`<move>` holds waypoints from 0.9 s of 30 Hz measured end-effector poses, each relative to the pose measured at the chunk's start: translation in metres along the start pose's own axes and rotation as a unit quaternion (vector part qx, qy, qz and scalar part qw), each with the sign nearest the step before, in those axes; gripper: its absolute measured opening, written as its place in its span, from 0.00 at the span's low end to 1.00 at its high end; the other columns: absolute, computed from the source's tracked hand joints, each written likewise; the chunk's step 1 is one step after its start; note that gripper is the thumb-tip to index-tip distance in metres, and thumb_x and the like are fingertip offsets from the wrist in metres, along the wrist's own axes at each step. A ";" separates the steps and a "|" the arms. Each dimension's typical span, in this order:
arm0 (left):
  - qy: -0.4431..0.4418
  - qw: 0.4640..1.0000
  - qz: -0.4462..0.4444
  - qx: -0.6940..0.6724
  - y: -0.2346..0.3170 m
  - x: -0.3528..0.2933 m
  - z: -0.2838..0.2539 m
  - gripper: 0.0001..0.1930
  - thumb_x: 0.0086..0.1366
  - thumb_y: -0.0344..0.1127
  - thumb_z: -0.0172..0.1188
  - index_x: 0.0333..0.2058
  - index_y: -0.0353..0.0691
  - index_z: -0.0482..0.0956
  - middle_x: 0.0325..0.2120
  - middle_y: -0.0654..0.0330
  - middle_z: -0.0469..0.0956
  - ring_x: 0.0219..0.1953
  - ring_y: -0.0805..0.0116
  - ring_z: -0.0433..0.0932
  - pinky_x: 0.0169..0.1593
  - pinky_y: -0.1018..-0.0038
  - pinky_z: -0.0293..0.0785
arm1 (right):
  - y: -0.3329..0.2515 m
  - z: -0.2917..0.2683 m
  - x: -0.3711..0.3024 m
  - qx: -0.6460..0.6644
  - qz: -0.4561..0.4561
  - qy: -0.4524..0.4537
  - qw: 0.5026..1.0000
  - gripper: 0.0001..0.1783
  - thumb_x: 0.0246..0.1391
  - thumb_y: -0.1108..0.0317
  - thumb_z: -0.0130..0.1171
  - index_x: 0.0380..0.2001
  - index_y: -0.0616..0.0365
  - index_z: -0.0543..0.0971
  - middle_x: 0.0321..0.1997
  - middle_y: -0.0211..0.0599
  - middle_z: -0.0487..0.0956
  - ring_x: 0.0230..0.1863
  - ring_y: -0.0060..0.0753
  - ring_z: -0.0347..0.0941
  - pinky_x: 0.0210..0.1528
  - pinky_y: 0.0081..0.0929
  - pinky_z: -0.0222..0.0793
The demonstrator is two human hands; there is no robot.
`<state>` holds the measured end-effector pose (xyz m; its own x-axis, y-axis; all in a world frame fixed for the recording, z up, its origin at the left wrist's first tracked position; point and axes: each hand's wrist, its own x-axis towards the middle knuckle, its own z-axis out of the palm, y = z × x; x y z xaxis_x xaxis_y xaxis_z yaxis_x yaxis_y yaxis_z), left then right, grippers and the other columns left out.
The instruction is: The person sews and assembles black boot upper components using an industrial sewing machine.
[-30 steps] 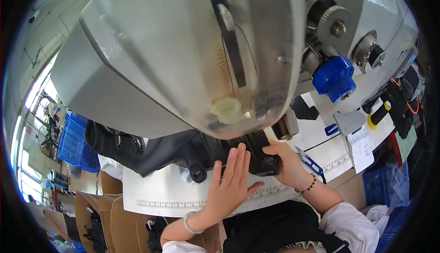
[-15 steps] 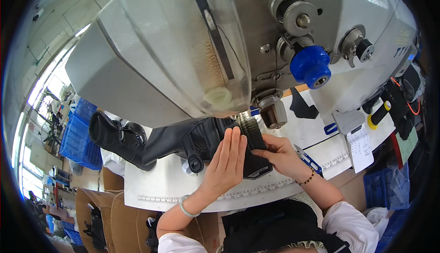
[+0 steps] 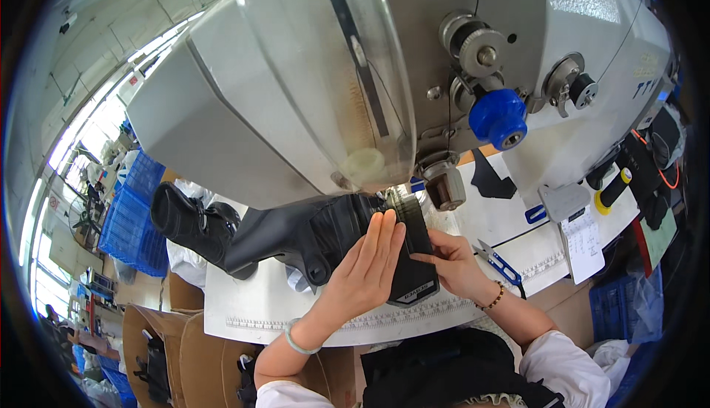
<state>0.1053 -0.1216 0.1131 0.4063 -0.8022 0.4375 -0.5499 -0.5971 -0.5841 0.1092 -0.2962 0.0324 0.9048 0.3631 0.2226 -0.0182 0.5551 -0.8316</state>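
Note:
A black leather-like piece (image 3: 290,232) lies across the white sewing machine table, its inner end under the needle area. My left hand (image 3: 367,260) rests flat on it with the fingers stretched out and close together. A flat black panel with a pale label (image 3: 414,288) sticks out toward me between my hands. My right hand (image 3: 456,262) pinches this panel's right edge between thumb and fingers. Above both hands is the head of the grey-white sewing machine (image 3: 259,105), which hides the stitching spot. A black boot-shaped part with straps (image 3: 188,219) is at the left end.
Blue-handled thread snips (image 3: 503,267) lie right of my right hand. Farther right are a paper pad (image 3: 582,249), a yellow-and-black thread spool (image 3: 612,190) and a dark cutout (image 3: 490,177). A blue crate (image 3: 133,219) and cardboard boxes (image 3: 211,352) stand at the left.
The whole view has shifted slightly, so the machine and table sit a little lower. My hands keep the same hold, and more of the snips shows beside my right hand.

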 end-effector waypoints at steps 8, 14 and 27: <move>-0.008 1.000 0.008 -0.001 -0.002 -0.001 0.002 0.20 0.54 0.27 0.49 0.47 0.27 0.70 0.47 0.47 0.70 0.51 0.58 0.68 0.48 0.77 0.68 | -0.010 0.008 0.000 -0.002 0.002 -0.002 1.000 0.24 0.47 0.89 0.41 0.50 0.68 0.65 0.49 0.35 0.69 0.49 0.21 0.66 0.57 0.26 0.62; 0.003 0.998 -0.021 -0.051 -0.006 0.000 0.003 0.20 0.52 0.27 0.49 0.46 0.29 0.71 0.46 0.49 0.70 0.50 0.59 0.69 0.48 0.77 0.67 | -0.009 0.009 0.003 0.015 0.004 0.005 1.000 0.22 0.49 0.87 0.44 0.50 0.68 0.65 0.48 0.35 0.70 0.48 0.20 0.67 0.54 0.21 0.63; 0.148 0.964 -0.094 -0.200 -0.002 -0.010 0.030 0.20 0.48 0.27 0.51 0.43 0.29 0.73 0.44 0.52 0.71 0.47 0.59 0.71 0.48 0.70 0.69 | 0.000 0.028 -0.005 0.021 0.000 0.089 0.996 0.17 0.58 0.73 0.46 0.49 0.67 0.66 0.43 0.30 0.72 0.42 0.14 0.66 0.45 0.14 0.63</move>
<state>0.1239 -0.1124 0.0893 0.3319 -0.6083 0.7210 -0.7482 -0.6352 -0.1915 0.0923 -0.2771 0.0456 0.9659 0.2264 0.1255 -0.0323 0.5866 -0.8092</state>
